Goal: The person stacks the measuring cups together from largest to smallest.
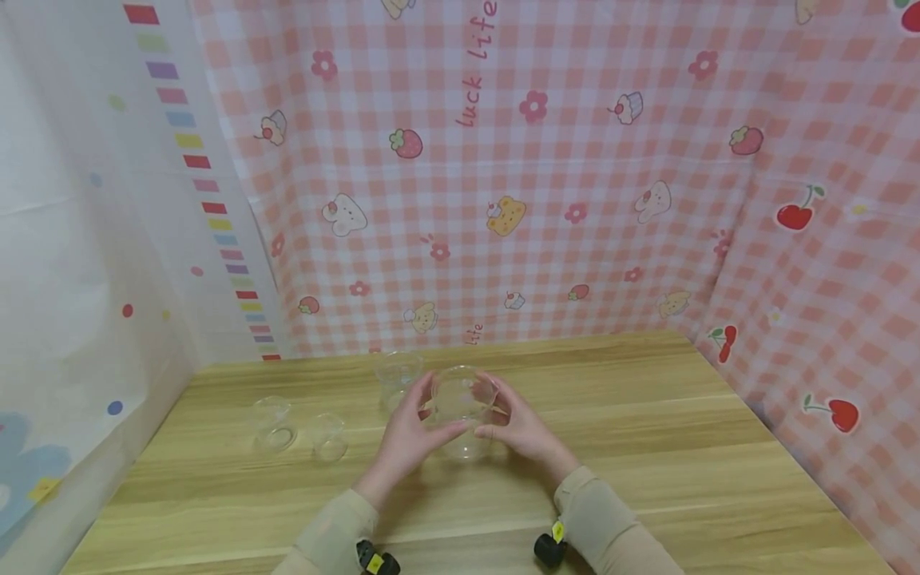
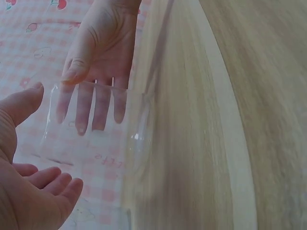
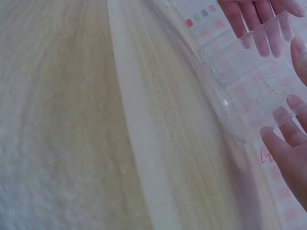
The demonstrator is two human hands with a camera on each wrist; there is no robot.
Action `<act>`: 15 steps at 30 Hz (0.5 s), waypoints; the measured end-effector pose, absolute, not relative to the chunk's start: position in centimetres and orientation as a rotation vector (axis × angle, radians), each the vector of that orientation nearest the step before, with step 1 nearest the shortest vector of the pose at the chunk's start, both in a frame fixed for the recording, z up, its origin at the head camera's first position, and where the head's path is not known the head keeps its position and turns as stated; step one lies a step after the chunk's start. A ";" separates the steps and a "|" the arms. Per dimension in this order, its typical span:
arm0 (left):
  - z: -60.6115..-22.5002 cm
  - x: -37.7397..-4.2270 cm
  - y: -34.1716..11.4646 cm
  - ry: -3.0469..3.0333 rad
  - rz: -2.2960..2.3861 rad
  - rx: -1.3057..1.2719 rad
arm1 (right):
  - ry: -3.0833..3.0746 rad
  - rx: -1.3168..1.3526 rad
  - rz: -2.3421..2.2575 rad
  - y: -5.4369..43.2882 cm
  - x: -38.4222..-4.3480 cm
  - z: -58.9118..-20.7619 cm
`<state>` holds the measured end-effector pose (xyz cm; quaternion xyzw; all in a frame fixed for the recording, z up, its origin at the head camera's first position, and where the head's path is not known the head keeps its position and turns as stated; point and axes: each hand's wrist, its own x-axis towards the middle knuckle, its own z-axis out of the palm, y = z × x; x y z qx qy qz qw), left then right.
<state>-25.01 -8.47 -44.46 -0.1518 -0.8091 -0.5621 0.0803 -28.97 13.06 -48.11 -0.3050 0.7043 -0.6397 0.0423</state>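
Note:
A clear, straight-walled beaker (image 1: 465, 411) stands upright on the wooden table, between my two hands. My left hand (image 1: 411, 435) curves round its left side, thumb along the near wall and fingers toward the back. On the opposite side, my right hand (image 1: 525, 427) holds it in much the same way. Through the transparent wall of the beaker (image 2: 108, 139), the fingers of the right hand (image 2: 103, 57) show in the left wrist view. Fingertips of the right hand (image 3: 290, 139) are at the wall in the right wrist view.
Behind the left hand stands another clear beaker (image 1: 398, 369). Two smaller clear vessels, one at far left (image 1: 275, 435) and one nearer (image 1: 329, 443), stand on the table (image 1: 611, 479). A pink checked cloth (image 1: 532, 160) hangs behind the table's back edge.

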 end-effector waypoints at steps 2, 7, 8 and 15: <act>-44.4 -24.9 -8.7 -2.423 -1.679 -0.449 | 2.159 -0.933 -1.952 13.1 -29.0 -48.1; -44.7 -24.9 -9.4 -2.418 -1.658 -0.455 | 2.170 -0.927 -1.934 13.0 -28.9 -48.1; -44.7 -24.9 -9.5 -2.419 -1.651 -0.457 | 2.173 -0.924 -1.931 13.0 -28.9 -48.0; -44.7 -24.9 -10.5 -2.455 -1.636 -0.395 | 2.185 -0.915 -1.920 13.0 -28.8 -47.9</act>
